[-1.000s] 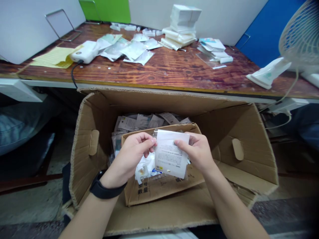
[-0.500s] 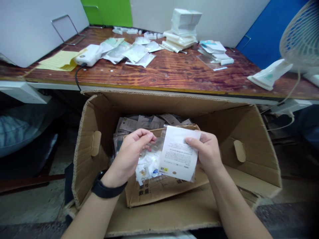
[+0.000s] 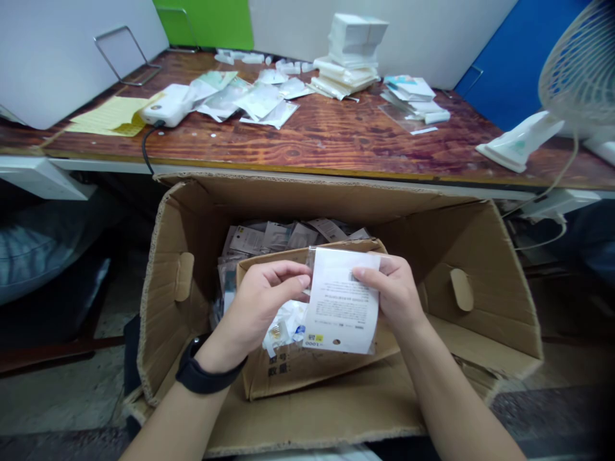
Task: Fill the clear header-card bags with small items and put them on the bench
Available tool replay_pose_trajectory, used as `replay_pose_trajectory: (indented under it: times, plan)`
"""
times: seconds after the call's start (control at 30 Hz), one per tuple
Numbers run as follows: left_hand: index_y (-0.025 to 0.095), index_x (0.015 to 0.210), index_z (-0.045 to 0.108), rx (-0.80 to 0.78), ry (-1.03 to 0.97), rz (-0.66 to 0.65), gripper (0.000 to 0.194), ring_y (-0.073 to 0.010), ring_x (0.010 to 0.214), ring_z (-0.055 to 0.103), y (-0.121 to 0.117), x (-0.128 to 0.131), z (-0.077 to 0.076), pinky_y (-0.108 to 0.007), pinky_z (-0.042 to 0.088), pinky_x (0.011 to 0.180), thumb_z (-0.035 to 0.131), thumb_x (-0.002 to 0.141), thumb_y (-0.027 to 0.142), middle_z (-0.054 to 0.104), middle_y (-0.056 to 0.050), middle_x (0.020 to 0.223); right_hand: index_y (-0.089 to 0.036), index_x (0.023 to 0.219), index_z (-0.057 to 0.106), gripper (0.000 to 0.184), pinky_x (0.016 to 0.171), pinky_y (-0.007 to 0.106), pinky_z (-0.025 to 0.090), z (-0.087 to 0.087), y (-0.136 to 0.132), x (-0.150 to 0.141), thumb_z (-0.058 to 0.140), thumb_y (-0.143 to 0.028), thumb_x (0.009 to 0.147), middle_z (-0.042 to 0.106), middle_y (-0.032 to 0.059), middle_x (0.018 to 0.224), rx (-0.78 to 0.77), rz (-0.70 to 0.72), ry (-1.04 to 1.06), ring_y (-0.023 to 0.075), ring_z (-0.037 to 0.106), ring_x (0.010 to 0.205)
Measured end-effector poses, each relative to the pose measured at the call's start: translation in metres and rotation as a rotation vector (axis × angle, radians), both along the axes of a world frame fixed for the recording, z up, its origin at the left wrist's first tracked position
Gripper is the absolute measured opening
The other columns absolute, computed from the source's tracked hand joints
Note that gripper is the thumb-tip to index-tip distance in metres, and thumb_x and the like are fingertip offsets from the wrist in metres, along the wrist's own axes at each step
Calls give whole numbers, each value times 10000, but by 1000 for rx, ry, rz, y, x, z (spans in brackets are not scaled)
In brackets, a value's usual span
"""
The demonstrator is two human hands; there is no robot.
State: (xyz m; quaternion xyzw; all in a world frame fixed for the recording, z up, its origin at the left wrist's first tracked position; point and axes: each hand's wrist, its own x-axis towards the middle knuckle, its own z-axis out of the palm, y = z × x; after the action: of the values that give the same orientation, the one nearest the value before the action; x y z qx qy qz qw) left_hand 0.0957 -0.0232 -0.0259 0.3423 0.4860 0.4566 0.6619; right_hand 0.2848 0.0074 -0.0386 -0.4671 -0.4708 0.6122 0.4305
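My right hand (image 3: 398, 291) grips a clear plastic bag (image 3: 311, 259) with a white printed card (image 3: 342, 301) inside, thumb on the front and fingers behind. The card's text is upside down, with a yellow mark near its lower edge. My left hand (image 3: 273, 298), with a black band on the wrist, pinches at the bag's left edge; its fingertips partly hide that edge. Below the hands, small clear packets (image 3: 283, 330) lie on a smaller cardboard box (image 3: 317, 371), which sits tilted inside a large open carton (image 3: 307, 426).
More carded packets (image 3: 247, 240) fill the carton's back left. Behind it, a wooden table (image 3: 307, 150) bears loose bags (image 3: 259, 101), a stack of white cards (image 3: 355, 38), a white device (image 3: 166, 105) with a black cable, yellow paper (image 3: 108, 115) and a fan (image 3: 581, 70).
My left hand has moved right to the bag's left edge, its fingers now against it. My right hand has shifted the bag slightly left and down.
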Motion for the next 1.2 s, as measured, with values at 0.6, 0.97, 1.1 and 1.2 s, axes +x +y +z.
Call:
replay_pose_trajectory:
  times: [0.6, 0.97, 1.1, 1.2]
  plan:
    - [173, 718, 525, 130, -30, 66, 126, -106, 598, 516, -11, 4, 2, -230, 396, 542, 545, 804, 263, 627, -33, 882, -129, 724, 621, 176, 443, 241, 429, -2, 1, -5, 655, -302, 715, 613, 29, 626, -57, 172, 51, 145, 566, 526]
    - [188, 719, 511, 52, 0, 142, 144, -106, 544, 517, -7, 5, -2, -226, 388, 517, 572, 778, 304, 573, 27, 651, -283, 1174, 534, 416, 978, 563, 327, -2, -2, -8, 487, -115, 796, 259, 47, 1444, 1113, 179, -801, 321, 313, 1273]
    - [192, 723, 506, 80, 14, 126, 134, -101, 547, 511, -8, 4, -3, -226, 382, 525, 557, 793, 294, 565, 32, 660, -281, 1244, 465, 501, 993, 570, 298, -1, -1, -7, 459, -89, 782, 262, 51, 1445, 1172, 260, -841, 309, 290, 1286]
    - [194, 736, 511, 105, 29, 102, 131, -98, 569, 508, -8, 3, -4, -224, 379, 540, 539, 811, 297, 564, 30, 694, -254, 1272, 433, 542, 1002, 553, 293, 1, -1, -7, 439, -64, 765, 286, 82, 1425, 1184, 324, -835, 293, 321, 1266]
